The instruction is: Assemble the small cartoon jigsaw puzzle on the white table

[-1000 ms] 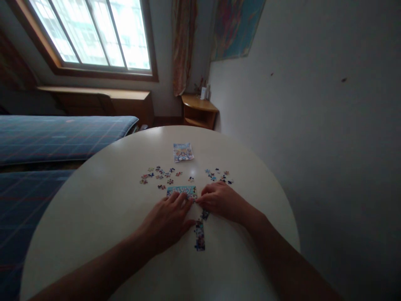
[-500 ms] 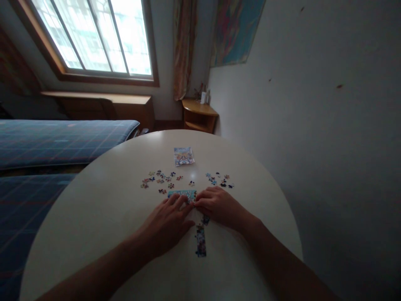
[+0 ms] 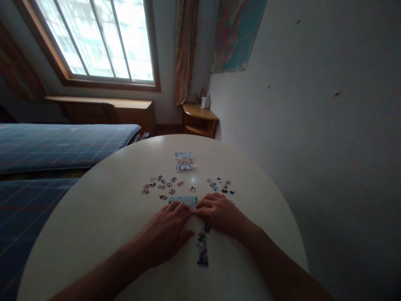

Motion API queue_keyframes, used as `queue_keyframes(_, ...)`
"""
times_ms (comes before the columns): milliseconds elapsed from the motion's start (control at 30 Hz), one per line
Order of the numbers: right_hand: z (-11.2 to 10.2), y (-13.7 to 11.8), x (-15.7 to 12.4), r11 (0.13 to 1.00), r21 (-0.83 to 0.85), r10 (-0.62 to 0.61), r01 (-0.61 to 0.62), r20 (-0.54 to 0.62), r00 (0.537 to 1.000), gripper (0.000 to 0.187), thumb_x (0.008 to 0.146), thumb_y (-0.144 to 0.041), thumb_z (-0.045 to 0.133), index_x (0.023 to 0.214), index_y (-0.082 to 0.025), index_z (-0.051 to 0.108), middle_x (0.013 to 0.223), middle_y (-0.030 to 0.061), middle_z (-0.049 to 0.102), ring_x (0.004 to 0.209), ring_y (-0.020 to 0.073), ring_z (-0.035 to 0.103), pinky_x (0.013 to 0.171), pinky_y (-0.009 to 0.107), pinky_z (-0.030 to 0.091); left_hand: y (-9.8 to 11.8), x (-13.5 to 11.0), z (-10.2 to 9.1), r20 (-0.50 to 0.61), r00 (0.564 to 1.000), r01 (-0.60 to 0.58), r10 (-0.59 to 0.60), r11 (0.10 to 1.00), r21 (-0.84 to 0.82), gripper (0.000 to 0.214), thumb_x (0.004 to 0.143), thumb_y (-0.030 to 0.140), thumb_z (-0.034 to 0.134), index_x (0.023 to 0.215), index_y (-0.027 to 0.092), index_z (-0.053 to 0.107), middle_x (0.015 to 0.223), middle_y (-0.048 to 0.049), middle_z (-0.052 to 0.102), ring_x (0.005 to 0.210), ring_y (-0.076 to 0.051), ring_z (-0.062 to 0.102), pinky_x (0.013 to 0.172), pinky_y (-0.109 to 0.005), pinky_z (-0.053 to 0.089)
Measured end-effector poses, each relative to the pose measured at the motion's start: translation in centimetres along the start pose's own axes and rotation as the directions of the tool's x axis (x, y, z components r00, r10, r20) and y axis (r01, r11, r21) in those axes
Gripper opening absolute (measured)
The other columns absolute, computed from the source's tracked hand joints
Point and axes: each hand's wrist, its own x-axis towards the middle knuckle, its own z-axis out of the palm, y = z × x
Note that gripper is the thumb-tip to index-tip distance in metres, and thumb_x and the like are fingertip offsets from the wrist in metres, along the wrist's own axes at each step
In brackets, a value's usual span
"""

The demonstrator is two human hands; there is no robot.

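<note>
My left hand (image 3: 166, 230) lies flat on the round white table (image 3: 103, 217), fingers stretched toward a joined strip of blue puzzle pieces (image 3: 183, 200). My right hand (image 3: 219, 213) rests beside it with fingers curled, fingertips meeting the left hand's at the strip's near edge; I cannot see whether it pinches a piece. A second joined strip (image 3: 202, 248) runs toward me between my wrists. Loose puzzle pieces (image 3: 161, 186) lie scattered beyond the hands on the left, more loose pieces (image 3: 221, 186) on the right. A small picture card (image 3: 184, 161) lies farther back.
A white wall (image 3: 313, 125) stands close on the right of the table. A blue plaid bed (image 3: 56, 142) is on the left. A wooden corner shelf (image 3: 200, 119), a window and a curtain are at the back.
The view has tilted slightly, so everything sits lower in the picture. Both hands stay together at the blue strip with barely any movement.
</note>
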Motion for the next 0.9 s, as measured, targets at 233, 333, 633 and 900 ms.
queue_keyframes(233, -0.4, -0.5, 0.2, 0.999, -0.024, 0.039, -0.038, 0.051, 0.998, 0.019, 0.089, -0.02, 0.069, 0.108, -0.025, 0.072, 0.101, 0.0033, 0.075, 0.096, 0.0196, 0.063, 0.085, 0.034, 0.044, 0.2, 0.1, 0.0, 0.025, 0.999, 0.024, -0.024, 1.0, -0.005, 0.037, 0.091, 0.027, 0.062, 0.126, 0.019, 0.058, 0.129, -0.0086, 0.06, 0.121, -0.029, 0.051, 0.106, -0.047, 0.044)
queue_keyframes(333, -0.8, -1.0, 0.3, 0.997, -0.073, 0.04, -0.035, 0.077, 0.996, 0.019, 0.089, -0.021, 0.07, 0.108, -0.023, 0.071, 0.1, 0.0031, 0.074, 0.094, 0.0209, 0.063, 0.083, 0.035, 0.044, 0.2, 0.2, 0.0, 0.018, 1.0, 0.02, -0.02, 1.0, -0.012, 0.037, 0.089, 0.025, 0.063, 0.125, 0.018, 0.059, 0.128, -0.0086, 0.06, 0.12, -0.028, 0.052, 0.107, -0.047, 0.044)
queue_keyframes(633, -1.1, -2.7, 0.7, 0.986, -0.095, 0.153, -0.14, 0.148, 0.977, 0.014, 0.091, -0.016, 0.064, 0.103, -0.017, 0.071, 0.097, 0.0073, 0.073, 0.092, 0.0225, 0.062, 0.08, 0.035, 0.046, 0.3, 0.3, -0.1, 0.055, 0.998, 0.038, -0.037, 0.999, -0.015, 0.03, 0.087, 0.021, 0.061, 0.117, 0.02, 0.061, 0.127, -0.0076, 0.061, 0.119, -0.028, 0.052, 0.105, -0.046, 0.046)
queue_keyframes(900, -1.8, -0.7, 2.0, 0.96, 0.134, 0.207, -0.247, 0.258, 0.944, 0.016, 0.089, -0.016, 0.065, 0.094, -0.023, 0.078, 0.09, 0.0045, 0.074, 0.084, 0.0172, 0.064, 0.077, 0.027, 0.046, 0.1, 0.3, -0.4, 0.076, 0.997, 0.035, -0.031, 0.998, -0.046, 0.032, 0.088, 0.02, 0.058, 0.12, 0.021, 0.06, 0.129, -0.008, 0.06, 0.119, -0.028, 0.053, 0.106, -0.047, 0.045)
